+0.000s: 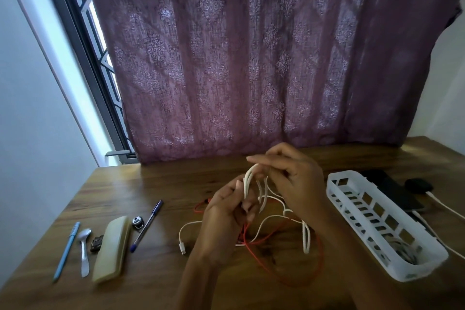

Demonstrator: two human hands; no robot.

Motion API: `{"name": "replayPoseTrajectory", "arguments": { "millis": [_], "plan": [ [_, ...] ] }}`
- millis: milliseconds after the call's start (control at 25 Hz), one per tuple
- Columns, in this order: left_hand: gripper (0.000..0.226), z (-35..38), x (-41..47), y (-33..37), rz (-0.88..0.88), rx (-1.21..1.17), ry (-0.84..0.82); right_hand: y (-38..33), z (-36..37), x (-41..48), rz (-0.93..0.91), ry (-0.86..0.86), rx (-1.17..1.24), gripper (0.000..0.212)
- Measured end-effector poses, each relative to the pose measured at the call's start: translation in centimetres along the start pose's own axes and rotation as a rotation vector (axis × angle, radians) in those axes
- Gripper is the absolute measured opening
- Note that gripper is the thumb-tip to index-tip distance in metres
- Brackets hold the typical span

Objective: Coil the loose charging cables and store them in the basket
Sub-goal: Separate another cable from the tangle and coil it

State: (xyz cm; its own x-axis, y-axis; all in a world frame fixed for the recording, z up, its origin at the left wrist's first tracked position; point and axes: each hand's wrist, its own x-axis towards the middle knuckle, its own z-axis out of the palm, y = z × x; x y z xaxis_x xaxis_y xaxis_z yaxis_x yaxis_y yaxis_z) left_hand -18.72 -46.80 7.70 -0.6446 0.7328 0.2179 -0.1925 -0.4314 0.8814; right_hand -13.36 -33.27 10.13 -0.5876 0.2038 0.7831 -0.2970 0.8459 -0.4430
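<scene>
While clamping white cable [247, 181] loops in the left hand [224, 214], pinches a strand with the right hand [297, 178], fingers curled, near the basket [338, 185].

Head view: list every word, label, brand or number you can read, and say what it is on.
None can be read.
No print shows on the white basket, the cream case or the phone.
Any marking on the blue pen and the dark pen is too small and blurred to read.
</scene>
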Motion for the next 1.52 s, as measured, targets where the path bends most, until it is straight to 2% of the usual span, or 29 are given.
{"name": "replayPoseTrajectory", "arguments": {
  "millis": [120, 320, 440, 520, 640, 720, 880, 960, 1040, 1120, 1200, 1240, 1360, 1440, 1520],
  "plan": [
    [0.028, -0.3, 0.2, 0.1, -0.045, -0.100, -0.012, 0.6, 0.3, 0.1, 0.074, -0.046, 0.061, 0.024],
    [0.027, -0.2, 0.3, 0.0, -0.077, -0.411, -0.040, 1.6, 1.5, -0.9, 0.294, -0.058, 0.208, 0.023],
    [0.034, -0.7, 0.5, -0.6, -0.041, -0.469, -0.060, 1.5, 2.1, -2.1, 0.368, -0.122, 0.116, 0.020],
    [0.031, -0.6, 0.6, -0.6, 0.008, -0.431, 0.013, 1.6, 2.2, -2.9, 0.397, -0.210, -0.035, 0.024],
    [0.028, -0.6, 1.0, -0.3, 0.106, -0.300, 0.222, 1.7, 2.4, -4.7, 0.375, -0.329, -0.236, 0.031],
    [0.029, -1.1, 1.3, -0.2, 0.195, -0.156, 0.300, 1.4, 2.3, -5.6, 0.320, -0.409, -0.335, 0.035],
    [0.023, -1.7, 1.9, -1.0, 0.327, 0.348, 0.480, -0.5, 1.9, -6.2, 0.198, -0.496, -0.405, 0.044],
    [0.019, -1.8, 1.8, -1.9, 0.402, 0.644, 0.534, -1.1, 1.9, -6.4, 0.059, -0.429, -0.424, 0.034],
    [0.018, -2.0, 1.6, -2.9, 0.434, 0.814, 0.542, -1.2, 1.6, -6.2, -0.097, -0.272, -0.411, 0.009],
    [0.020, -2.1, 1.3, -3.5, 0.414, 0.851, 0.479, -1.1, 1.0, -5.4, -0.176, -0.165, -0.378, 0.012],
    [0.015, -1.6, 0.8, -3.3, 0.340, 0.779, 0.384, -1.1, 0.2, -4.1, -0.189, -0.102, -0.300, 0.019],
    [0.016, -1.0, 0.5, -3.0, 0.281, 0.664, 0.340, -1.1, -0.2, -3.2, -0.169, -0.091, -0.232, 0.023],
    [0.032, 0.4, -0.2, -1.8, 0.109, 0.323, 0.220, -0.3, -0.8, -0.9, -0.031, -0.073, 0.062, 0.018],
    [0.045, 0.9, -0.4, -1.0, 0.055, 0.258, 0.165, 0.5, -0.9, 0.1, 0.049, -0.089, 0.247, 0.019],
    [0.040, 1.0, -0.4, -0.2, 0.034, 0.220, 0.114, 0.9, -0.9, 0.7, 0.095, -0.114, 0.364, 0.020]
  ]
}}
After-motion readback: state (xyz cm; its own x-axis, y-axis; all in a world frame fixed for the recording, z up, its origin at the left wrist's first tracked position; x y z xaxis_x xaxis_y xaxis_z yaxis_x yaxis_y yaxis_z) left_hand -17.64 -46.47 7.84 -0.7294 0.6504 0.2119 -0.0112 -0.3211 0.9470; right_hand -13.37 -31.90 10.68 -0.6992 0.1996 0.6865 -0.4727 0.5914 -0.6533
